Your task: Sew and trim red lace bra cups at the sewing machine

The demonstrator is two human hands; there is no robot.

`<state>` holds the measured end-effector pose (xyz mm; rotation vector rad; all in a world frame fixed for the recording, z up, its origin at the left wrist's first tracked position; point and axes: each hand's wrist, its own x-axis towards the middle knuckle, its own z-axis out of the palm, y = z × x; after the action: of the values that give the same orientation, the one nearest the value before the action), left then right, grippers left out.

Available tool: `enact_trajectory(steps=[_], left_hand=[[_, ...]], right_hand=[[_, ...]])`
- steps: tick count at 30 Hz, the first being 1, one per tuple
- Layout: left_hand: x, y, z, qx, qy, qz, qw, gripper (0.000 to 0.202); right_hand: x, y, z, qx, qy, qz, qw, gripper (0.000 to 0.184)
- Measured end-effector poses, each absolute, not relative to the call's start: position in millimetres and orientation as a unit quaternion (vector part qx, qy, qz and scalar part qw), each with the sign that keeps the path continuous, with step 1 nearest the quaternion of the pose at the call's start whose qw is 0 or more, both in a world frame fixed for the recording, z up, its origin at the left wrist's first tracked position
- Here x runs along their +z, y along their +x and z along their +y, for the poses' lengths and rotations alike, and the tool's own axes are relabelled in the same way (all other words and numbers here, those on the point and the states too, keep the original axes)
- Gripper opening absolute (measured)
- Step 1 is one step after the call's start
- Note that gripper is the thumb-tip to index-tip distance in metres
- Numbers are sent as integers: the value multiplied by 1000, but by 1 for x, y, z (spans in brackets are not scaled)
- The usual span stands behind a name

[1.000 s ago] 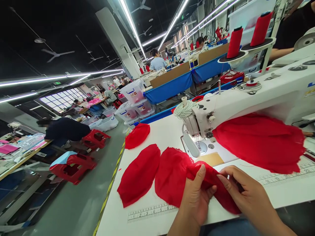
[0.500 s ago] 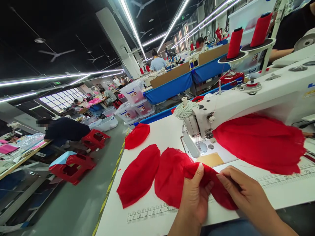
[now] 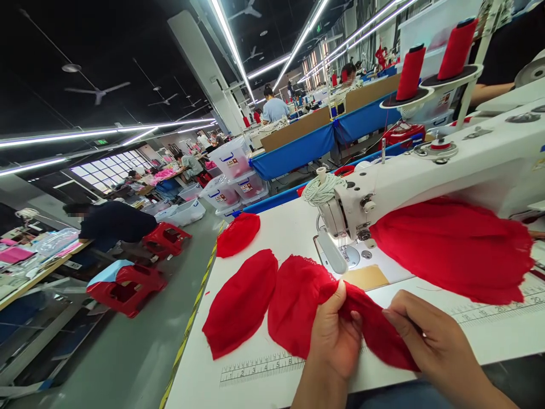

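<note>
Both of my hands are at the front of the sewing table, closed on a red fabric piece (image 3: 374, 321). My left hand (image 3: 334, 338) pinches its upper edge between thumb and fingers. To the right, my right hand (image 3: 430, 335) grips the other side, and the cloth stretches between them. Left of my hands lies a red lace-edged piece (image 3: 292, 307); I cannot tell whether it is joined to the held cloth. The sewing machine (image 3: 340, 213) stands just beyond, its needle area lit.
Further left lie an oval red piece (image 3: 240, 304) and a smaller red piece (image 3: 239, 234). A large red piece (image 3: 451, 250) sits under the machine arm. Ruler markings (image 3: 255, 366) run along the front. Red thread cones (image 3: 411, 74) stand behind. Red stools (image 3: 128, 284) are on the floor.
My right hand has shifted slightly right and down, drawing the red fabric longer between my hands. My left hand stays almost in place, its fingers curled a little differently.
</note>
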<state>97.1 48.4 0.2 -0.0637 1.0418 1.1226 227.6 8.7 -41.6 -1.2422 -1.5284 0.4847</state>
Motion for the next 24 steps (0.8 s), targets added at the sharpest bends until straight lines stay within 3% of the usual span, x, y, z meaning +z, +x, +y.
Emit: enact_trajectory(steps=[8,14,24], left_hand=[[-12,97,40,483,119,413,763,35],[-7,91,48,475,118,429,759,19],[-6,94,45,500,123,400,758,28]], right_hand=[[-39,227,14,217,-522,-614,551,29],[-52,238,13,223,-560,-583,544,22],[-56,237,16,203,-546,-609,538,20]])
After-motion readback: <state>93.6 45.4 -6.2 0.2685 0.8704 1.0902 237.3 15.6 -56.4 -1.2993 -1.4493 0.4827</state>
